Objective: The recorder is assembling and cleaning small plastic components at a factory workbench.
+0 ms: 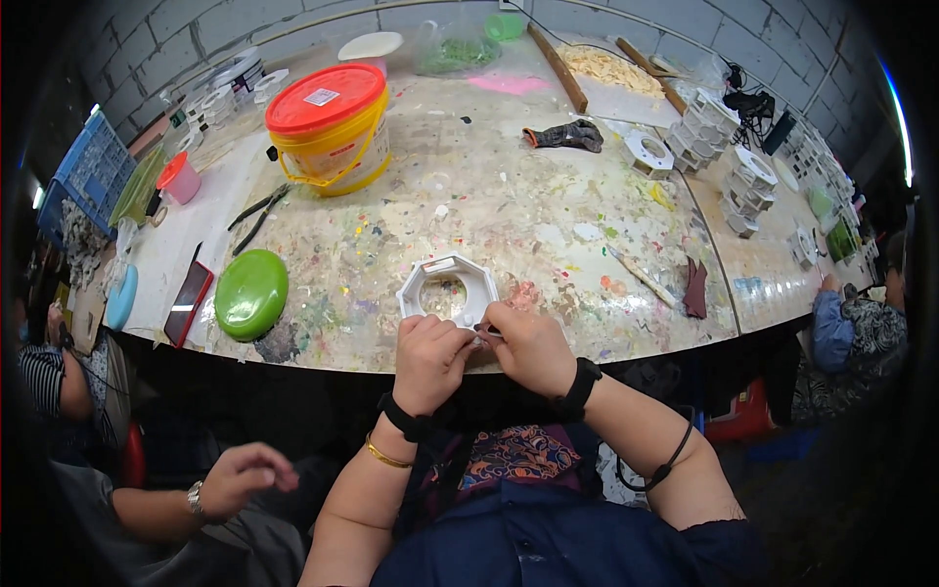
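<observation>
A white eight-sided hollow piece (480, 284) stands near the front edge of the table, with a wide opening through its middle. My left hand (427, 360) is closed at its near rim, fingers curled on the white piece. Beside it my right hand (531, 349) is closed in a pinch against the near right side of the same piece. Something small and dark shows between the right fingertips, too small to name. Thumbs and fingertips of both hands nearly meet, hiding the near rim.
Left of the hands lie a green round lid (251, 294), a phone-like dark slab (189, 303) and pliers (260, 217). A yellow bucket (337, 147) stands behind. To the right are a knife-like tool (641, 276), a glove (564, 136) and stacked white pieces (702, 130). Another person's hand (245, 477) is at lower left.
</observation>
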The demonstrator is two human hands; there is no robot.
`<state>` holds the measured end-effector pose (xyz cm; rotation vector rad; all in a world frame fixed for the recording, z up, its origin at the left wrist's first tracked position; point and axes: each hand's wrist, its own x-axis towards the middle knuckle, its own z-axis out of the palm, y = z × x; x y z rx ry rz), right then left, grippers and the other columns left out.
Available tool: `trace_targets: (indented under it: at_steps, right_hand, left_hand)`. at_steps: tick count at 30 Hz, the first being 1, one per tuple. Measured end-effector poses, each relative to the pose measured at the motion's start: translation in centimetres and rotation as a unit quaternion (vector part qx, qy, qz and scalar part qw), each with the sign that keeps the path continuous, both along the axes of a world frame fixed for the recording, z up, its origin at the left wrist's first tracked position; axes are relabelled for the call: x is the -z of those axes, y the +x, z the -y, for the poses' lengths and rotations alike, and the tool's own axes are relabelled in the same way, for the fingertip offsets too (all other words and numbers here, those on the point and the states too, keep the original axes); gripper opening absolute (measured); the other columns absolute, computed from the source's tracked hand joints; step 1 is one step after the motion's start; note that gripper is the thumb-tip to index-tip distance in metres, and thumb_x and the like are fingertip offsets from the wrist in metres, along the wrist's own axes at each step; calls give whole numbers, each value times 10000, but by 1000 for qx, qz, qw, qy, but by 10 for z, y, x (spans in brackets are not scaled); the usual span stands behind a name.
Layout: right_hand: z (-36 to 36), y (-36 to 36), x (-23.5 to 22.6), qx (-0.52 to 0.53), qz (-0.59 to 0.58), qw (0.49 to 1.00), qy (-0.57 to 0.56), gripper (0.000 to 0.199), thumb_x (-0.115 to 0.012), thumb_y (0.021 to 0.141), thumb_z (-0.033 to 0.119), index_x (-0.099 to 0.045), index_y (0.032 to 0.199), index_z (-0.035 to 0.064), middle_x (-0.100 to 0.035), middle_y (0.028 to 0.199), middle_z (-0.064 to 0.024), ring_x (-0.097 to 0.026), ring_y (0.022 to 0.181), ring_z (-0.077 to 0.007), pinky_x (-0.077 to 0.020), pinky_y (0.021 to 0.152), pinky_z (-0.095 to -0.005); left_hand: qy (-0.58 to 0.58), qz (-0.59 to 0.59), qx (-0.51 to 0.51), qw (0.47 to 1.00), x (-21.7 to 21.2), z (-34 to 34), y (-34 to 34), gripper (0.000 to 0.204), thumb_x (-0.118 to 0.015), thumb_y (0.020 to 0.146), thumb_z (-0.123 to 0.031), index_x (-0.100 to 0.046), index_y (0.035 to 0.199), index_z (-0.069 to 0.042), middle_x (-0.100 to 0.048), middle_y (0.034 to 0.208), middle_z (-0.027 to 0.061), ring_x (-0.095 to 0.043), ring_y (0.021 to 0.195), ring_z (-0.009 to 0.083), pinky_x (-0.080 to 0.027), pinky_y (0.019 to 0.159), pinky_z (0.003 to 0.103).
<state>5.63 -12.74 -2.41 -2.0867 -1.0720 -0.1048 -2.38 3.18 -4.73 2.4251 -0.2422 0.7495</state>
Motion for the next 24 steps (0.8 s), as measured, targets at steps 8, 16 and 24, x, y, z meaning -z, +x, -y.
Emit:
trace_targets:
  at_steps: [8, 16, 24]
  right_hand:
    - [0, -1, 0, 15, -7, 1000, -14, 102, -648, 826, 108, -559, 861, 73, -616, 727, -135, -630, 693, -337, -486, 579, -414]
    - [1, 1, -1, 16, 26, 999, -28, 93, -645, 820, 100, -559, 854, 85, -609, 712, -136, -622, 657, -335, -478, 556, -420]
    - [4, 2, -1, 4, 21, 999, -43, 110, -651, 810, 79, -552, 858, 79, -615, 737, -139, -626, 687, -340, -485, 579, -418]
  left_hand:
    - [9, 0, -2, 1000, 1, 0, 1, 86, -709, 717, -106, -644, 774, -105, -577, 701, 19, -547, 705, 212, -368, 737, 353]
    - [6, -1, -2, 1000, 3, 1, 0, 85, -711, 718, -112, -644, 768, -98, -579, 697, 22, -547, 702, 216, -374, 732, 357]
    - [4, 12, 3, 1000, 4, -1, 1, 80, -709, 720, -110, -647, 769, -99, -579, 693, 23, -552, 701, 216, -375, 734, 355]
